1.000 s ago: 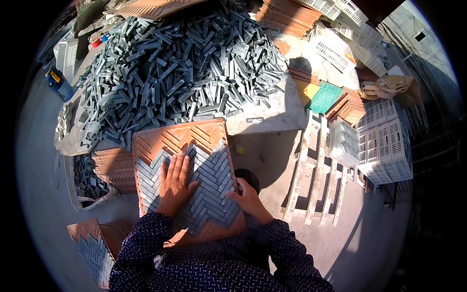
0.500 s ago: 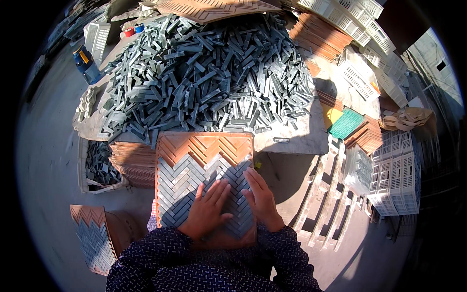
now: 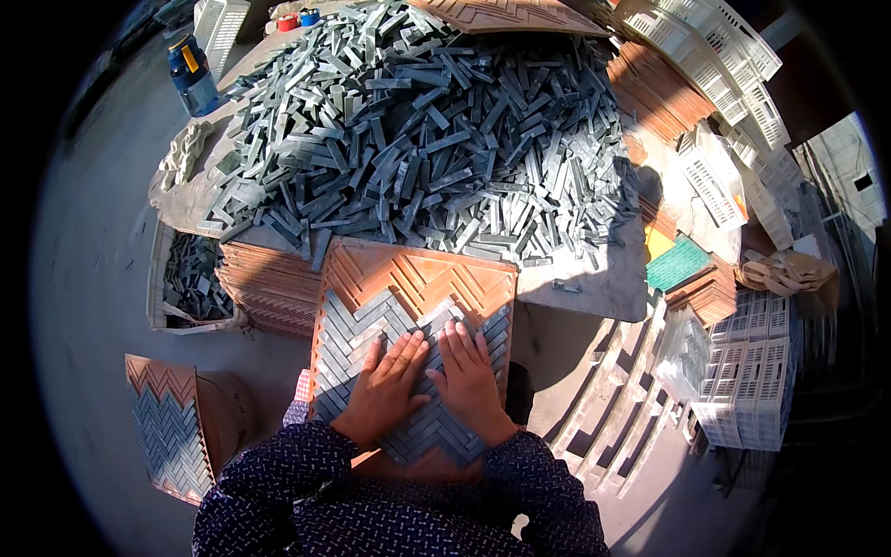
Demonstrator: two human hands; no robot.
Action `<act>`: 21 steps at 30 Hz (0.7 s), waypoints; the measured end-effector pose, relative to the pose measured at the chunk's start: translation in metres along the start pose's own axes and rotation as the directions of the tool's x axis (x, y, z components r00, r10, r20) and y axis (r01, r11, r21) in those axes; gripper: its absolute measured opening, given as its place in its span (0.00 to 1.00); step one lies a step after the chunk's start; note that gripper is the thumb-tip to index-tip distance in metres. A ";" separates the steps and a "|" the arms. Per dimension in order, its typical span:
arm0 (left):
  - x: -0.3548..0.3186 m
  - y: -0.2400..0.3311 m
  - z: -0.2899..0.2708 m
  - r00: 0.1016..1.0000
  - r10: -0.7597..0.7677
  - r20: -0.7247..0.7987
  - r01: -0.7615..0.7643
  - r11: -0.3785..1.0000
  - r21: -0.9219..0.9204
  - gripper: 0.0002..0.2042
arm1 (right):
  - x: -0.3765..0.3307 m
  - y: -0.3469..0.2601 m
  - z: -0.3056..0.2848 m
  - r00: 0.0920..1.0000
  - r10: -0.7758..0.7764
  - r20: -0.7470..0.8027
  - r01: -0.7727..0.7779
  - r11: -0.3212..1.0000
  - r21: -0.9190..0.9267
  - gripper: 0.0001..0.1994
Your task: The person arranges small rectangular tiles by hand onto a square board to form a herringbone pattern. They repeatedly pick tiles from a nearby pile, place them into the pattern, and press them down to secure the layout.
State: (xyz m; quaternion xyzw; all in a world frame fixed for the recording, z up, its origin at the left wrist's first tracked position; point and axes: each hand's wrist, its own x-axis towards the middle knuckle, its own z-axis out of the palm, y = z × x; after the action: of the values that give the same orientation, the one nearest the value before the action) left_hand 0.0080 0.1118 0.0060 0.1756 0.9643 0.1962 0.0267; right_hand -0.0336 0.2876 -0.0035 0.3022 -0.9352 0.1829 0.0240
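Both palms lie flat on grey strip tiles [image 3: 357,336] set in a herringbone pattern in an orange-brown tray [image 3: 422,265]. My left hand [image 3: 385,385] rests at the middle of the pattern, fingers stretched out and pointing away from me. To its right, my right hand [image 3: 471,385] presses down with its fingers straight, the fingertips close to those of the left. Neither hand holds anything. Zigzag grooves with no tiles show along the tray's far end. Its near end is partly hidden by my sleeves.
A large heap of loose grey tiles [image 3: 408,139] covers the table [image 3: 608,278] beyond the tray. Stacked orange trays [image 3: 269,283] and a tile-filled crate [image 3: 200,325] stand left. Another tiled tray [image 3: 167,427] is lower left. A pallet [image 3: 603,399] and white crates [image 3: 742,390] stand right.
My right hand has slid left from the tray's right edge onto the tiles, nearer my left hand. The whole view has shifted and tilted slightly.
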 end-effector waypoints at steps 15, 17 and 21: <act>-0.001 -0.006 -0.002 0.999 0.026 -0.039 -0.027 1.000 -0.007 0.39 | 0.005 0.015 -0.041 0.996 0.067 0.065 -0.078 0.979 0.187 0.34; -0.003 -0.006 -0.003 1.000 0.020 -0.023 -0.020 1.000 0.003 0.39 | 0.005 0.018 -0.052 0.994 0.105 -0.014 -0.100 0.972 0.214 0.33; 0.002 -0.002 -0.005 0.999 0.043 -0.024 -0.042 0.998 0.042 0.40 | -0.018 0.004 -0.018 0.992 0.011 0.127 -0.005 0.999 -0.049 0.37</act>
State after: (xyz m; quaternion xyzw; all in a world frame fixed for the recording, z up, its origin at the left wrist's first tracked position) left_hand 0.0048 0.1087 0.0103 0.1941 0.9645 0.1787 0.0068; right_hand -0.0221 0.3070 0.0090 0.3089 -0.9402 0.1408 -0.0289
